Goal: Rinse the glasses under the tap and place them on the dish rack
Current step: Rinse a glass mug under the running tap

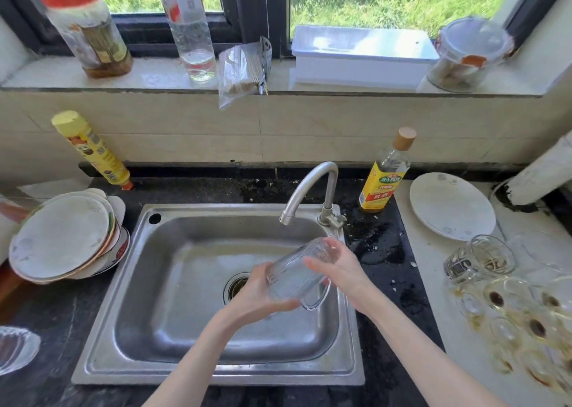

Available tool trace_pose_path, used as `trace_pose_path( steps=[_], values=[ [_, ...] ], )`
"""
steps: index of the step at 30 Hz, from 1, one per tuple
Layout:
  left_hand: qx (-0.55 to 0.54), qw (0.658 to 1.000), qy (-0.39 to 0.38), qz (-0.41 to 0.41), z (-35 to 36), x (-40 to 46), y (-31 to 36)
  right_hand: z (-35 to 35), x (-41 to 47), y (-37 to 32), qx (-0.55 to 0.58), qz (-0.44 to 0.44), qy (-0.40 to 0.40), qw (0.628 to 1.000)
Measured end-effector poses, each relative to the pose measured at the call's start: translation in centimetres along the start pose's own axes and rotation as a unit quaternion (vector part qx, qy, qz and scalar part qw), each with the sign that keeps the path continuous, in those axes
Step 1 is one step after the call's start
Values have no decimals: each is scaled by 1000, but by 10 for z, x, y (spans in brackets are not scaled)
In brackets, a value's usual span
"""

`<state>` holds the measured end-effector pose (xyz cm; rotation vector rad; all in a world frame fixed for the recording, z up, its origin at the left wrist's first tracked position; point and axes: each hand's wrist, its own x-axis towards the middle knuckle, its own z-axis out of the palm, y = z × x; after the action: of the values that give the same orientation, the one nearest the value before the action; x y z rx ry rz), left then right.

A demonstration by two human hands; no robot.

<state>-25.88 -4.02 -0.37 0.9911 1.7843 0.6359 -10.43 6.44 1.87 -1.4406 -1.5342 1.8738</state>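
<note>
A clear ribbed glass mug (298,272) with a handle lies tilted on its side in the air over the steel sink (173,286), just below the tap spout (306,190). My left hand (261,296) cups its underside. My right hand (339,265) grips its upper end. No water stream is visible from the tap. Several dirty glasses (526,313) with brown residue stand on the white counter at the right, and one glass (478,259) lies tipped over. No dish rack can be made out.
Stacked plates (62,239) sit left of the sink, a glass dish (14,349) at the lower left. A white plate (450,207) and a yellow-labelled bottle (385,174) stand at the right. A yellow bottle (93,151) leans at the back left. Jars and a box line the windowsill.
</note>
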Motion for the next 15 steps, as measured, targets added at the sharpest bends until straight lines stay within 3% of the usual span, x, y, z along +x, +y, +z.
trace_pose_path(
  steps=[3, 6, 10, 15],
  values=[
    [-21, 999, 22, 13, 4, -5, -2, -1, -5, -7, -69, -73, -4, 995],
    [-102, 993, 50, 27, 7, -12, 1, -6, -9, -12, -39, -96, -25, 994],
    [-204, 977, 62, 18, 10, -20, 5, -5, -12, -4, 171, -28, -22, 985],
    [-219, 974, 49, -19, 15, -24, -6, 0, -22, 5, 122, 79, -44, 988]
  ],
)
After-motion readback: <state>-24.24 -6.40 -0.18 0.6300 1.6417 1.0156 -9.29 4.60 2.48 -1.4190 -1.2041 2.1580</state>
